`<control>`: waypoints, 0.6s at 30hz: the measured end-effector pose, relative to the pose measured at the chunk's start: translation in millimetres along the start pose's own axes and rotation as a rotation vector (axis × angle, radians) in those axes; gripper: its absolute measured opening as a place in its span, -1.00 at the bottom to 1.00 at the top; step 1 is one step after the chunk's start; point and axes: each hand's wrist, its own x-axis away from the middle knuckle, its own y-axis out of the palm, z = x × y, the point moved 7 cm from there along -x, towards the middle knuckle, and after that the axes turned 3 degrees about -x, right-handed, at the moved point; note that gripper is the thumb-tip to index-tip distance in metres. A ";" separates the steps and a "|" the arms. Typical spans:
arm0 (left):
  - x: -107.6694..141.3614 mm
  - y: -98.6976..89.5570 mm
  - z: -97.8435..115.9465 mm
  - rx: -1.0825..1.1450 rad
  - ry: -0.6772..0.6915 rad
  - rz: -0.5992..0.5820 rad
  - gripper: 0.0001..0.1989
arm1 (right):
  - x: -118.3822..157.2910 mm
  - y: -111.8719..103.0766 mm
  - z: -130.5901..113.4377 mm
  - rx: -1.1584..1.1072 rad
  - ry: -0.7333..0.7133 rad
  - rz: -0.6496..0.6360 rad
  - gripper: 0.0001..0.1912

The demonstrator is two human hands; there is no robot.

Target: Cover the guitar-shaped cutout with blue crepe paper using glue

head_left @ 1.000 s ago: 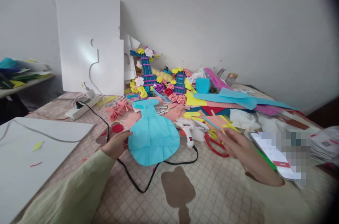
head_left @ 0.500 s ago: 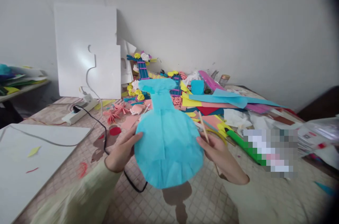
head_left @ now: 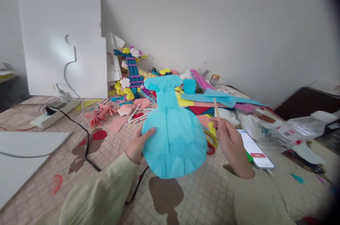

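A light-blue paper-covered cutout (head_left: pixel 175 140), round below with a narrow neck and a flared top, is held up over the table. My left hand (head_left: pixel 139 143) grips its left edge, thumb on the front and the other fingers hidden behind. Right of the cutout and apart from it, my right hand (head_left: pixel 230 143) is closed around a thin wooden stick (head_left: pixel 217 108) that points upward. Scissors with yellow and red handles (head_left: pixel 211 141) lie on the table between the cutout and my right hand.
A white power strip (head_left: pixel 54 113) with a black cable sits at left, before a leaning white board (head_left: pixel 62 40). Crepe paper sheets (head_left: pixel 207 100), pink paper pieces (head_left: pixel 98 115) and markers (head_left: pixel 138 118) spread behind. A phone (head_left: pixel 256 148) lies at right.
My right hand has let go of the cutout's right edge and moved right with the stick, now held more upright. My left hand still holds the cutout. The view has turned right.
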 end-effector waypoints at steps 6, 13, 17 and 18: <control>1.1 -24.1 4.0 -0.022 0.007 0.141 -0.69 | -18.6 49.5 -64.6 0.008 -0.395 -0.058 -0.76; 4.7 -24.9 8.0 0.004 0.068 0.145 -0.66 | 10.1 77.6 -52.8 0.046 -0.553 -0.174 -0.80; 5.5 -24.6 7.3 0.012 0.071 0.151 -0.68 | 12.2 79.7 -37.2 0.077 -0.615 -0.247 -0.77; 5.6 -24.6 7.0 0.011 0.068 0.155 -0.68 | 11.3 79.6 -33.6 0.076 -0.619 -0.260 -0.76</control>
